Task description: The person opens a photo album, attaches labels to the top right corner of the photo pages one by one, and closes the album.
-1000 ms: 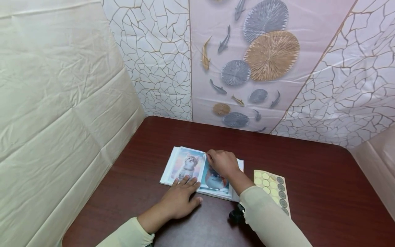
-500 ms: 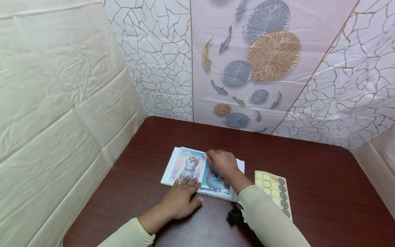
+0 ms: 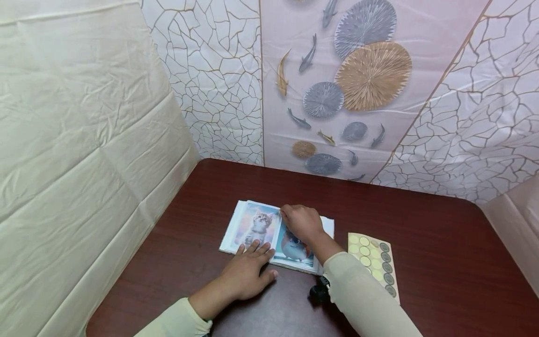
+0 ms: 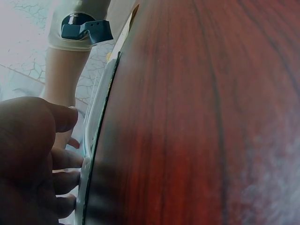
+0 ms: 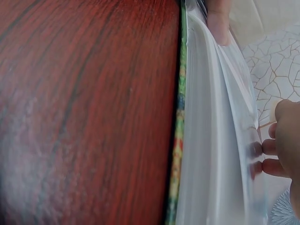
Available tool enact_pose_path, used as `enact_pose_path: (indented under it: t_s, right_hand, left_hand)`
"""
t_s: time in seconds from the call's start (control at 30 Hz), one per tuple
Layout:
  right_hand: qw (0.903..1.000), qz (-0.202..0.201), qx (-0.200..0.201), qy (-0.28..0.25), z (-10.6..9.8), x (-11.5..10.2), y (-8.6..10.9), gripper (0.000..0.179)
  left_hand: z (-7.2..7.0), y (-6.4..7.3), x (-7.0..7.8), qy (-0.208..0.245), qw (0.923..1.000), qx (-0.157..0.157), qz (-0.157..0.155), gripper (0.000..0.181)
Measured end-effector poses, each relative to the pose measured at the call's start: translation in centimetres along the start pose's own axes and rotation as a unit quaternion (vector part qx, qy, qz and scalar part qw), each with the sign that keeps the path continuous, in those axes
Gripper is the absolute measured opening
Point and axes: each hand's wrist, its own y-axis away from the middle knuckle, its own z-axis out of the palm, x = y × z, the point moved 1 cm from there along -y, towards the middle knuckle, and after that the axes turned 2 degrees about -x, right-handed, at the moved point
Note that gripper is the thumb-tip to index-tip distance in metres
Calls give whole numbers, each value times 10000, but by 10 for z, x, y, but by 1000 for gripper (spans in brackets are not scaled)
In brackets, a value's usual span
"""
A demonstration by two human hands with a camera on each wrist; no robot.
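Observation:
A photo album [image 3: 229, 234] lies spread on the table, with a kitten picture [image 3: 260, 222] on its left page. On the right page a cartoon bird picture [image 3: 294, 248] shows partly under my right hand [image 3: 302, 224]. That hand's fingers are bent at the page's top edge near the spine; I cannot tell whether they pinch it. In the right wrist view its fingertips meet the clear sleeve [image 5: 253, 178]. My left hand [image 3: 248, 271] lies flat, fingers spread over the lower edge of the kitten page. From the left wrist, its fingertips rest along the album's edge [image 4: 89, 164].
A sheet of round stickers [image 3: 372, 262], yellow and grey, lies right of the album, partly behind the right sleeve [image 3: 362, 290]. A black wrist camera [image 3: 319, 292] hangs under the right wrist. Patterned cloth [image 3: 223, 84] stands behind the dark wooden table [image 3: 446, 252].
The right hand and forearm have shifted very slightly left along the top edge of the page. The left hand and the album look the same.

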Motion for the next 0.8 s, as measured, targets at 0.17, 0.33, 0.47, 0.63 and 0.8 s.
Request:
enact_pose_path:
  t_s: [0.17,0.33,0.47,0.63,0.8]
  right_hand:
    - [9998,-109,-98,124,1,-1,-1,14]
    - [9994,-56,-239,224,2,-2,-3,20]
    - [9992,32,-314,238,3,-3,-4,20]
    - [9990,49,-285,353,4,-4,-6,18]
    - [9984,6,-176,540,5,-5,-7,19]
  left_hand:
    - [0,1,0,17,10000,-12,10,60]
    - [0,2,0,40,10000,-26,-10,60]
    - [0,1,0,53,10000,-34,-43,61]
    - [0,1,0,66,10000,25,-7,60]
    - [0,1,-1,74,10000,27,-11,60]
